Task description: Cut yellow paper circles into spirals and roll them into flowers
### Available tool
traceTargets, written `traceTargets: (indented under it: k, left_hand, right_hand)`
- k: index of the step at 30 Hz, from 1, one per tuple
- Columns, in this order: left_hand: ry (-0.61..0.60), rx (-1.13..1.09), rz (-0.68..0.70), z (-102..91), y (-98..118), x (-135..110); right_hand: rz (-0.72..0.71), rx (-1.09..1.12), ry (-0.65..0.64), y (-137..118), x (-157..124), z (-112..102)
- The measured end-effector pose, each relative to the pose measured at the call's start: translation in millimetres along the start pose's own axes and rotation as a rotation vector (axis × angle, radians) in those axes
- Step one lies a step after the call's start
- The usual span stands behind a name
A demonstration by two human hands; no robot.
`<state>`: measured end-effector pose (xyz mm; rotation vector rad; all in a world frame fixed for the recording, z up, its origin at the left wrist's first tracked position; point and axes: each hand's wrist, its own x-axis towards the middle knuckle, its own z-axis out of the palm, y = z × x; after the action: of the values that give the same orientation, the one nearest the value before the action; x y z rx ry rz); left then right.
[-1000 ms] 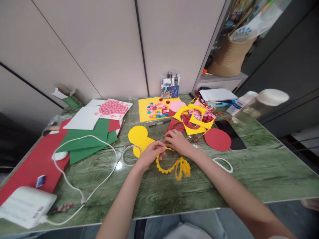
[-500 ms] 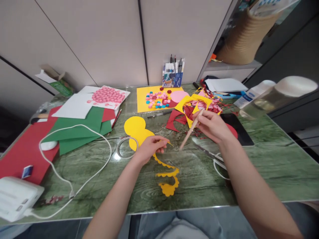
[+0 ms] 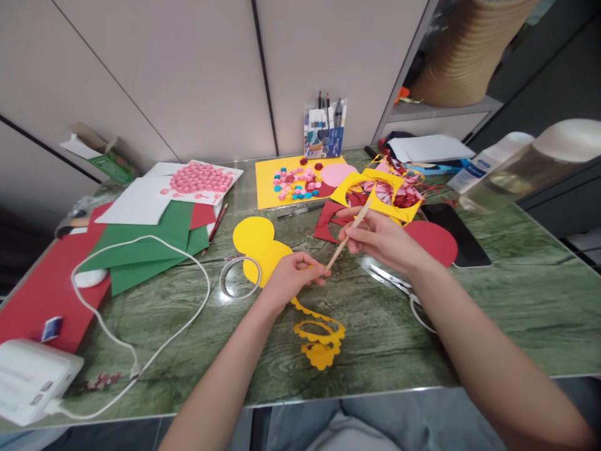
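Observation:
My left hand (image 3: 300, 275) pinches one end of a yellow scalloped paper strip (image 3: 323, 356), whose spiral hangs down below the fingers. In my right hand (image 3: 375, 235) is a thin wooden stick (image 3: 350, 237), slanting down to the left. Its lower tip meets the left fingertips, where the strip's end is mostly hidden. Yellow paper circles (image 3: 254, 235) lie left of my left hand, with a roll of clear tape (image 3: 240, 277) beside them. Scissors (image 3: 392, 279) rest under my right wrist, near a red paper circle (image 3: 432, 243).
Paper scraps (image 3: 394, 188) and a phone (image 3: 462, 238) lie at the right. Coloured paper rosettes sit on a yellow sheet (image 3: 265, 188) at the back. Green sheets (image 3: 141, 232), a white cable (image 3: 206, 300) and a white charger (image 3: 37, 379) occupy the left. A bottle (image 3: 526, 178) stands far right.
The wooden stick has come down and left with my right hand, its tip now at my left fingertips. The yellow spiral hangs in tighter loops. The view has shifted slightly.

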<state>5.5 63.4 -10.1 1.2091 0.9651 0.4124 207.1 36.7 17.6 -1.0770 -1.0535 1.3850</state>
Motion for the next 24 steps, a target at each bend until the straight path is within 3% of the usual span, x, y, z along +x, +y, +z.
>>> traceTargets:
  k: [12, 24]
  left_hand:
    - [-0.047, -0.099, 0.099, 4.1, 5.5, -5.9]
    - [-0.027, -0.114, 0.084, 8.0, 5.1, -4.9]
  right_hand:
    - [-0.18, -0.033, 0.061, 5.8, 0.6, 12.0]
    - [-0.228, -0.124, 0.077, 8.0, 1.0, 16.5]
